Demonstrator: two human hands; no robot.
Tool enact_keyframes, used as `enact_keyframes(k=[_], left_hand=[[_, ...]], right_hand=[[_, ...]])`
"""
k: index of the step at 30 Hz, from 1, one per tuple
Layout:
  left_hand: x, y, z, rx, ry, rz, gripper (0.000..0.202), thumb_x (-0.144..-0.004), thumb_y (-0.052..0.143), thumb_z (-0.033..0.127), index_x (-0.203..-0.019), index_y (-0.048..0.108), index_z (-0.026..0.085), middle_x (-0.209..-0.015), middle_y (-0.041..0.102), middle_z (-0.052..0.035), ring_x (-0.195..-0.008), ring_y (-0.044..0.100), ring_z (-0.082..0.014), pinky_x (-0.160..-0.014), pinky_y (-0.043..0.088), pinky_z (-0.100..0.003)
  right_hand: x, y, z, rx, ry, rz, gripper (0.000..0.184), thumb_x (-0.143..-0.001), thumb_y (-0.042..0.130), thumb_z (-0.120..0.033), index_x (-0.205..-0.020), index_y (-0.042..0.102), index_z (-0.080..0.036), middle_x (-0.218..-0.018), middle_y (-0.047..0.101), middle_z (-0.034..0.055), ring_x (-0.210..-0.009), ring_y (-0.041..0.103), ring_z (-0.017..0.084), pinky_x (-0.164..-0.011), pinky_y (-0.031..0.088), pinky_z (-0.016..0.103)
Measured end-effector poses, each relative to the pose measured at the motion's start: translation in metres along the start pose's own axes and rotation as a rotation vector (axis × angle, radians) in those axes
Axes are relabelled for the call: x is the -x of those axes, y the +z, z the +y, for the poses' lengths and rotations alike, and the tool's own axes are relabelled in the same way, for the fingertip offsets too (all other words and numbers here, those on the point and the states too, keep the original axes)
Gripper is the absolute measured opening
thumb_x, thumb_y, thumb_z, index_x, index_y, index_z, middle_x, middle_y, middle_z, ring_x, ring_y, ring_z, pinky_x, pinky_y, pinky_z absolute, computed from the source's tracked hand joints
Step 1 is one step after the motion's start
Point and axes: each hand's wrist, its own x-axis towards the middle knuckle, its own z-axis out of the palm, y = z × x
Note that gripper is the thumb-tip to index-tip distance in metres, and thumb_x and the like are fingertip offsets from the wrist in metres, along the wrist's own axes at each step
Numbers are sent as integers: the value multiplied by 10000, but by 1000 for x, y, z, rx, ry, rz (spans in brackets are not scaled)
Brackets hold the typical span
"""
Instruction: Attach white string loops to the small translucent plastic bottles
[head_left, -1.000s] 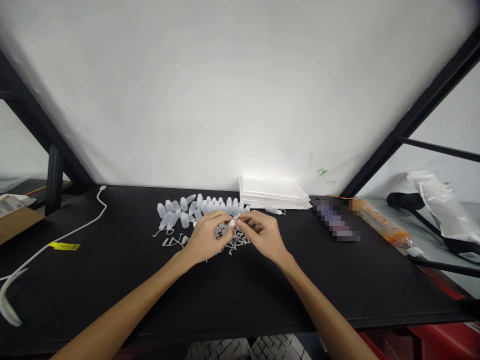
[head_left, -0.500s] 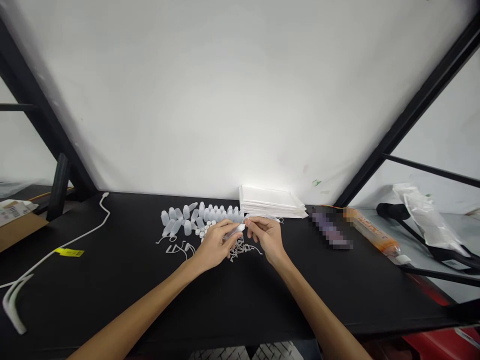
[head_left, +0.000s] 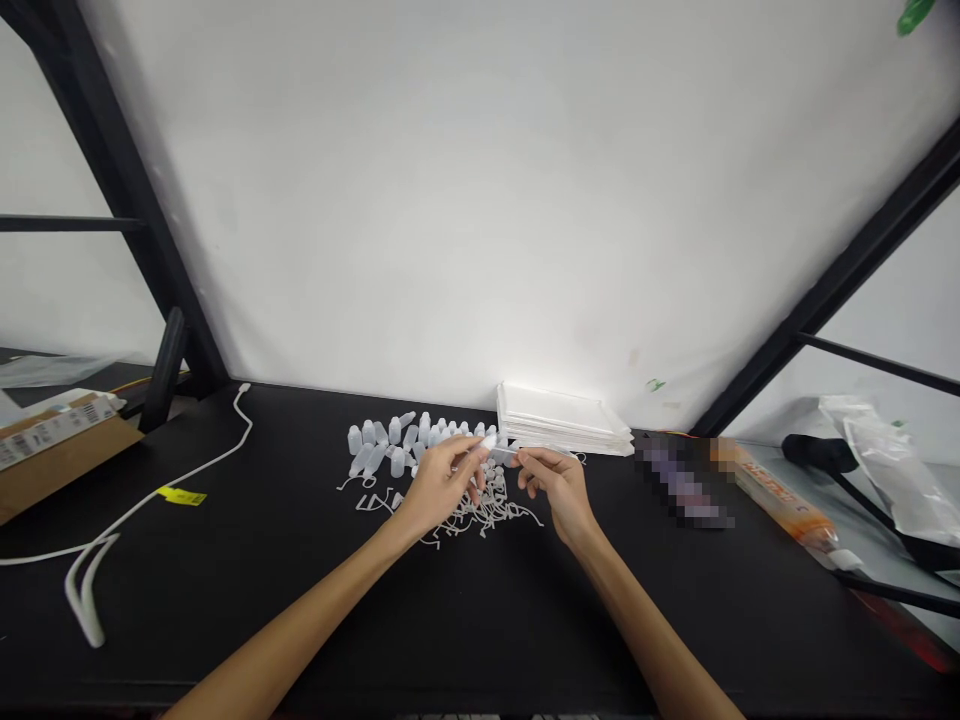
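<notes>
My left hand point(head_left: 441, 485) is closed around a small translucent plastic bottle, mostly hidden by the fingers. The bottle's white tip point(head_left: 489, 441) points right, out past the fingertips. Facing it, my right hand point(head_left: 561, 488) pinches the end of a thin pale strand point(head_left: 505, 451) that runs toward the tip; whether it is joined to the tip, I cannot tell. Below the hands lies a pile of curly white plastic strands point(head_left: 487, 510). More translucent bottles point(head_left: 397, 460) stand and lie behind my left hand, and several small white caps are partly covered by it.
A stack of flat white sheets or envelopes point(head_left: 562, 415) sits by the wall. A white cable point(head_left: 161, 490) with a yellow tag point(head_left: 182, 496) runs along the left, beside a cardboard box point(head_left: 64, 440). On the right are a blurred-out item point(head_left: 684, 485) and an orange-and-clear package point(head_left: 780, 500).
The view has shifted, so everything sits further right. My right fingertips have drawn slightly away from the bottle's tip, and a thin strand now shows between the hands.
</notes>
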Motion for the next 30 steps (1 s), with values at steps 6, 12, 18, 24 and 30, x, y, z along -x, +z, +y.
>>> enact_keyframes(k=[6, 12, 18, 24, 30], left_hand=[[-1, -2, 3, 318, -90, 59, 293, -919, 494, 454, -971, 547, 171, -708, 526, 4, -510, 496, -90, -432, 394, -201], [2, 3, 3, 437, -274, -46, 309, -905, 494, 519, -919, 470, 211, -691, 428, 53, -403, 208, -8, -383, 137, -150], [5, 1, 4, 89, -259, -23, 359, -930, 405, 531, -908, 515, 190, -621, 331, 52, -504, 287, -71, -454, 320, -158], [13, 5, 2, -153, -137, -53, 334, -961, 321, 483, -865, 473, 201, -761, 447, 10, -712, 447, -136, -684, 483, -251], [10, 8, -6, -145, -162, -5, 384, -951, 339, 510, -732, 362, 196, -637, 292, 55, -532, 305, -91, -473, 338, -197]], right_hand=[[13, 15, 8, 189, -38, -321, 282, -816, 626, -409, -751, 690, -141, -602, 593, 9, -433, 474, 82, -421, 322, 214], [19, 17, 9, 344, -94, -447, 308, -898, 525, -363, -724, 651, -143, -622, 581, 1, -448, 488, 79, -470, 371, 212], [17, 11, 1, 351, -180, -266, 412, -925, 478, -439, -672, 627, -150, -583, 577, 6, -429, 477, 89, -471, 365, 228], [24, 16, 2, 323, -140, -313, 339, -893, 543, -432, -682, 585, -170, -548, 519, -21, -436, 477, 96, -469, 354, 228], [26, 17, 2, 331, -154, -356, 356, -915, 515, -408, -648, 539, -173, -538, 499, -27, -467, 487, 100, -504, 365, 230]])
